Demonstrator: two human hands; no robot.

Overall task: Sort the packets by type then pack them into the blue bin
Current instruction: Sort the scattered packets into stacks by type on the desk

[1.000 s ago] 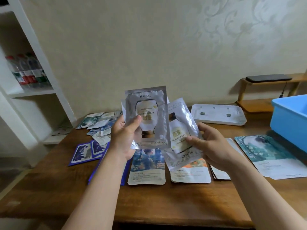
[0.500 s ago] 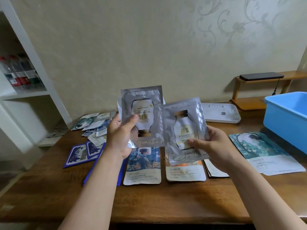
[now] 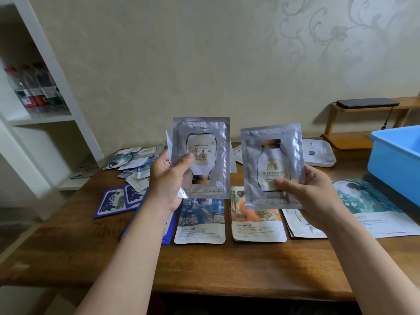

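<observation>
Head view: a wooden desk [image 3: 204, 264] carries rows of flat packets; a blue-picture packet [image 3: 200, 221] and an orange-picture packet [image 3: 256, 223] lie partly hidden behind the raised hands. The blue bin [image 3: 395, 160], smooth plastic, stands at the desk's right edge, with a white tray [image 3: 320, 153] behind it and bottles [image 3: 36, 92] on a white shelf to the left. The left hand [image 3: 168, 178] clamps its thumb over a thin silver stack [image 3: 204, 142] of shiny, crinkled foil packets, the front one upside down. The right hand [image 3: 311, 194] pinches a single silver packet [image 3: 270, 160], upright, rectangular, printed with a bottle shape. Half a second ago the two overlapped at their edges; now a gap shows between them, and the right one stands straighter
</observation>
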